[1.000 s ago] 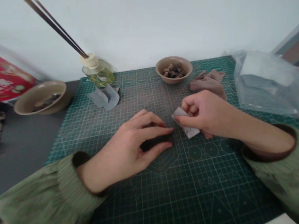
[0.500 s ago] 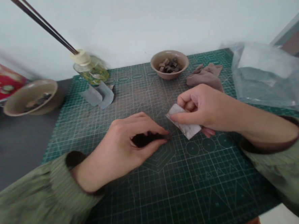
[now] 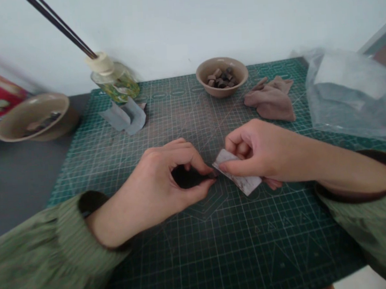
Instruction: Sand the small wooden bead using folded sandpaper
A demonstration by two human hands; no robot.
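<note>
My left hand [image 3: 164, 181] pinches a small dark block [image 3: 213, 173] between thumb and fingertips; most of the block is hidden by them. In my right hand [image 3: 255, 153] is a whitish, brown-smudged rectangle of what looks like sandpaper [image 3: 237, 172], gripped with the thumb on top and the fingers curled beneath. Its left edge is right beside the block, and I cannot tell whether they touch. Both hands are just above a green cutting mat [image 3: 199, 244] with a printed grid.
A brown bowl [image 3: 223, 91] of small dark and brown blocks stands at the back. Near it lie a brown cloth [image 3: 272, 100] and a clear plastic bag [image 3: 350, 95]. Leftward are bent grey sheets [image 3: 126, 118], a reed diffuser [image 3: 115, 79] and another bowl [image 3: 48, 131].
My right hand has moved down and slightly left, bringing the sandpaper up to the block in my left hand. My left hand keeps its pinch almost in place. The view has shifted slightly.
</note>
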